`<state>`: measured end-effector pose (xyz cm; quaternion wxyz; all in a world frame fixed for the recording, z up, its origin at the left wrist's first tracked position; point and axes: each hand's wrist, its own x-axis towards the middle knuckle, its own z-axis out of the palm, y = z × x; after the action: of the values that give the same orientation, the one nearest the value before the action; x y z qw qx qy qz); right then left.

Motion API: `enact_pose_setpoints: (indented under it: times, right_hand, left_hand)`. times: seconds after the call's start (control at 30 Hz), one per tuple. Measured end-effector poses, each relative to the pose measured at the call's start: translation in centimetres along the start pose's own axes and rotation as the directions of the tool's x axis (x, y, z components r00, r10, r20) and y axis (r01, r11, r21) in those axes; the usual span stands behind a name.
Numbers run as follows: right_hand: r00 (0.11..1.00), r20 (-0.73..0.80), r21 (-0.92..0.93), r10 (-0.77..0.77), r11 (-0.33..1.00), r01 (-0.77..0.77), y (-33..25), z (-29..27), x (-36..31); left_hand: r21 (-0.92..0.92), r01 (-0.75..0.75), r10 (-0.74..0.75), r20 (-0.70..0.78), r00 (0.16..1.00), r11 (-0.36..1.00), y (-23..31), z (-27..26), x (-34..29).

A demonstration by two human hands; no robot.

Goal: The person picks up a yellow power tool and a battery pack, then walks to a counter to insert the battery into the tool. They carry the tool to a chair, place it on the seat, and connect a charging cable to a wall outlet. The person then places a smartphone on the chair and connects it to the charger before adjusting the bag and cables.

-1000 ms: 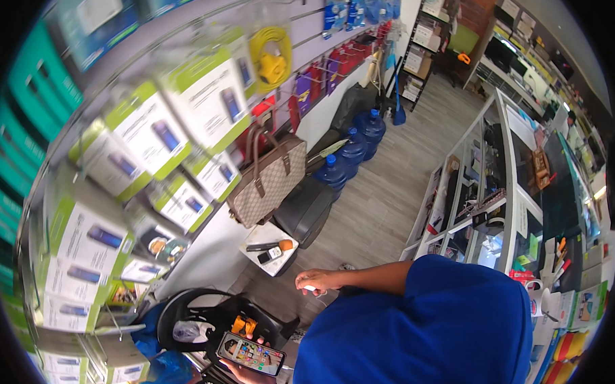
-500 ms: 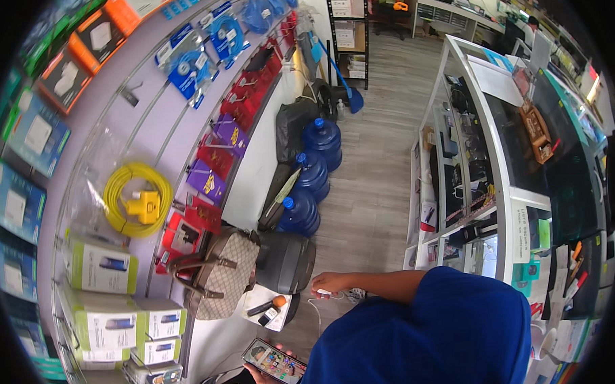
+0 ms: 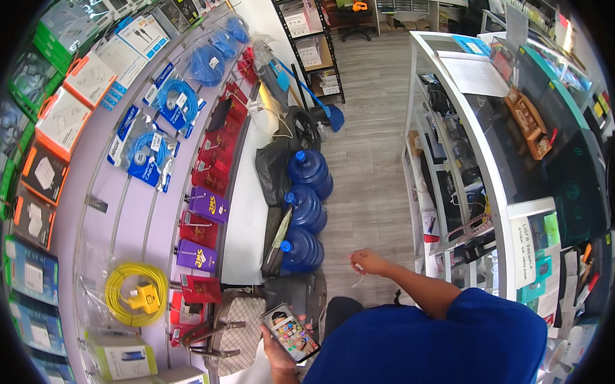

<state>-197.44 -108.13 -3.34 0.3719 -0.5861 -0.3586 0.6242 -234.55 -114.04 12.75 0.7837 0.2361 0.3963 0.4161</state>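
Head view, one moment. Left hand (image 3: pixel 278 350): closed around a smartphone (image 3: pixel 291 333), screen lit with coloured icons, held up and tilted just in front of the blue-shirted chest. Right hand (image 3: pixel 368 261): extended forward over the floor, fingers pinched on a small white item (image 3: pixel 358 269), possibly a thin cable or plug; too small to tell.

Beside the left hand, to its left: a patterned brown handbag (image 3: pixel 228 330) on a low surface. Beyond that hand: three blue water jugs (image 3: pixel 307 209) in a row on the wood floor, with a black bag (image 3: pixel 274 169) next to the farthest. Farther left: a wall panel hung with a coiled yellow cable (image 3: pixel 135 295), blue cables in packets (image 3: pixel 177 102), and red and purple packets. To the right of the right hand: a white glass display counter (image 3: pixel 487 186) with papers on top.

Change since half a second ago: the view has swung upward, the lower boxed goods have slipped toward the frame edge, more of the far shelving shows, and the phone sits higher in frame.
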Motion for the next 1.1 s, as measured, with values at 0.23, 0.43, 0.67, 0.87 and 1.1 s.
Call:
enact_pose_setpoints:
  times: [0.23,0.43,0.67,0.87,1.1]
  right_hand:
    - [0.981,-0.109,0.279,0.158,0.953,-0.122,-1.6,-6.5,4.6]
    - [0.978,-0.055,0.143,0.202,0.971,-0.193,-6.7,-11.9,18.1]
    - [0.978,-0.114,0.071,0.172,0.984,-0.165,-17.9,-18.9,28.9]
    - [0.963,-0.119,0.291,0.242,0.936,-0.199,-21.7,-25.7,36.9]
    - [0.966,0.098,0.416,0.238,0.872,-0.257,-23.1,-30.9,51.3]
  left_hand:
    - [-0.074,0.19,-0.19,0.007,0.982,0.979,1.5,2.9,11.9]
    - [-0.137,0.197,-0.198,0.004,0.98,0.971,5.2,5.4,26.2]
    - [-0.127,0.209,-0.215,-0.038,0.976,0.97,12.1,11.6,43.4]
    - [-0.109,0.146,-0.15,-0.028,0.988,0.983,16.9,16.4,52.4]
    - [-0.14,0.037,-0.078,-0.299,0.951,0.989,16.2,20.3,59.3]
